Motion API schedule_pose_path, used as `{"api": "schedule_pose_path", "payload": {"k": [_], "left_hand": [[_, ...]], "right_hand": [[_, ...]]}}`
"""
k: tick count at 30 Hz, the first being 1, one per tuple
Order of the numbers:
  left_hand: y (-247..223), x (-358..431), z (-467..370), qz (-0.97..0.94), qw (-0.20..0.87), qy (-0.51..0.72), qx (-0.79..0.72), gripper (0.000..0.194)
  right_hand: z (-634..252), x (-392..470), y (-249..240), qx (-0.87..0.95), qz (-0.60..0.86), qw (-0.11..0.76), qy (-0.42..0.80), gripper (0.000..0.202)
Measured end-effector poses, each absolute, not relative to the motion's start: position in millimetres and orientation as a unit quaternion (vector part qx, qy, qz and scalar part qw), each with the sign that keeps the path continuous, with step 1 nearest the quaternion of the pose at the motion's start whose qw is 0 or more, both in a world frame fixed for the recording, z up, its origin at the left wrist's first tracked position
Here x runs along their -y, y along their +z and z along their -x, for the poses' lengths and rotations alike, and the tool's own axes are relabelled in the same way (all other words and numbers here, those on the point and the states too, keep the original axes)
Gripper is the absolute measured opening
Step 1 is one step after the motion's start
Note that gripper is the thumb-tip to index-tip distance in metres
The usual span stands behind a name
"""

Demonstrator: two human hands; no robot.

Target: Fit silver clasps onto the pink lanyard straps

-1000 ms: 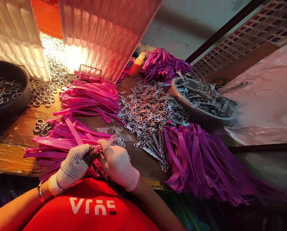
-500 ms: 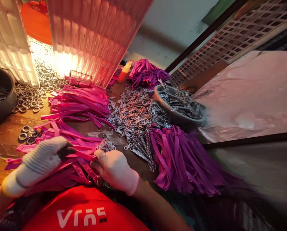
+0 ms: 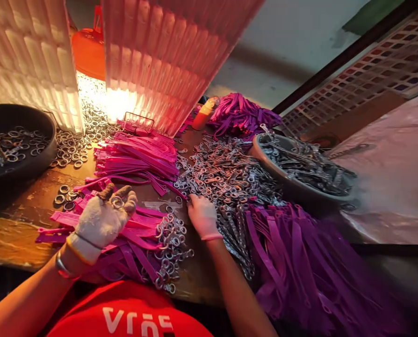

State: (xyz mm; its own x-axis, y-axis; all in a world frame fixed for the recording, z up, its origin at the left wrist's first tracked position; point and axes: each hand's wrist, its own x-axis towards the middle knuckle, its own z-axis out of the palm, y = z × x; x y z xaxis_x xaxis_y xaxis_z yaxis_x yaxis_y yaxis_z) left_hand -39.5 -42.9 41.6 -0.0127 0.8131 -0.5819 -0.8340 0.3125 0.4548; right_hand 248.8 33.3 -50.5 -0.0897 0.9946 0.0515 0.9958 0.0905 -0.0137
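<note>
I read the clock from the chest of the person I watch over, with twelve straight ahead. At eleven, the gloved left hand (image 3: pixel 98 222) is turned palm up with a metal ring (image 3: pixel 117 202) at its fingers. They are curled round the ring, and it shows plainly, though I can't tell how firm the hold is. At one, the gloved right hand (image 3: pixel 202 216) reaches palm down to the near edge of a heap of metal links (image 3: pixel 225 171). Its fingertips are bunched close together, and a pink strap's end lies beside them; I can't tell whether they pinch anything.

Between and below the hands, the nearer pink straps (image 3: pixel 132 252) lie across the table (image 3: pixel 198 281), a cluster of metal fittings (image 3: pixel 170 250) gathered at their right-hand ends. I judge the step in hand to be gathering small parts: a ring on the left, the right among the links. From this pose, picking out a link calls for a narrow fingertip pinch on just one, clear of its tangled neighbours, with the ring steady in the left.

A few loose rings (image 3: pixel 64 197) sit toward ten, with a dark basin (image 3: pixel 51 145) of more beyond. A second batch of pink straps (image 3: pixel 135 159) lies at twelve, a grey tub (image 3: pixel 275 171) of links at two, and purple straps (image 3: pixel 289 262) near three.
</note>
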Motion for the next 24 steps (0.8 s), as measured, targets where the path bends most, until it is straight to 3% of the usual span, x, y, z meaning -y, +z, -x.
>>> {"api": "schedule_pose_path", "payload": {"k": [5,11,16,20,24], "left_hand": [[14.1,49.0,30.6,0.089,0.732,0.562,-0.374,0.028],[-6.1,63.3,30.8,-0.055,0.717,0.57,-0.399,0.045],[-3.6,80.3,30.5,-0.223,0.686,0.558,-0.411,0.054],[-0.5,85.1,27.6,-0.232,0.689,0.563,-0.393,0.047],[2.5,85.5,22.5,-0.236,0.692,0.565,-0.382,0.032]], "right_hand": [[-258.6,-25.6,-44.9,0.726,0.683,0.081,0.008,0.014],[-214.8,28.8,-4.6,0.731,0.564,0.345,0.167,0.021],[-154.7,61.9,17.4,0.845,0.413,0.318,0.122,0.043],[-139.8,60.3,14.3,0.875,0.371,0.303,0.067,0.044],[-139.4,59.5,12.3,0.819,0.397,0.371,0.185,0.038]]}}
